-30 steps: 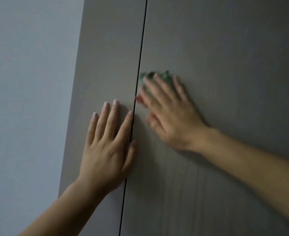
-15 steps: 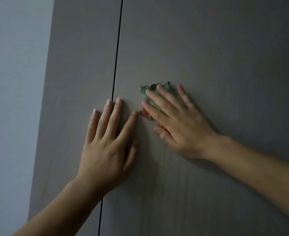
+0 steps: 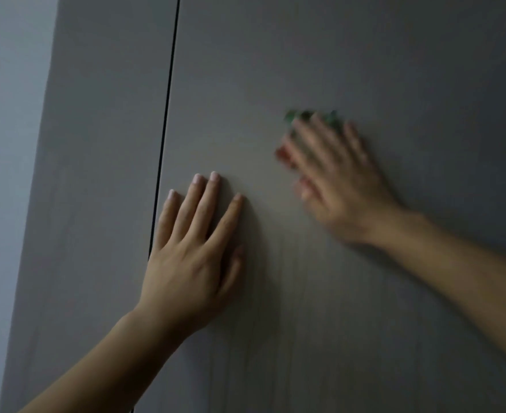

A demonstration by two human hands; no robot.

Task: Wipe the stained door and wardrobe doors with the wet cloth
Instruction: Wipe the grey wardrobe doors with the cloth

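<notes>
Two grey wardrobe doors fill the view, the left door (image 3: 103,174) and the right door (image 3: 335,55), split by a thin dark gap (image 3: 168,99). My right hand (image 3: 335,180) lies flat on the right door with straight fingers and presses a green and red cloth (image 3: 296,116) against it; the hand is motion-blurred and hides most of the cloth. My left hand (image 3: 192,254) rests flat on the right door just right of the gap, fingers spread.
A pale blue-grey wall (image 3: 7,144) borders the wardrobe on the left. Faint vertical streaks (image 3: 287,338) run down the right door below the hands.
My right hand has slid the cloth to the right across the right door, away from the gap. My left hand has shifted from straddling the gap onto the right door.
</notes>
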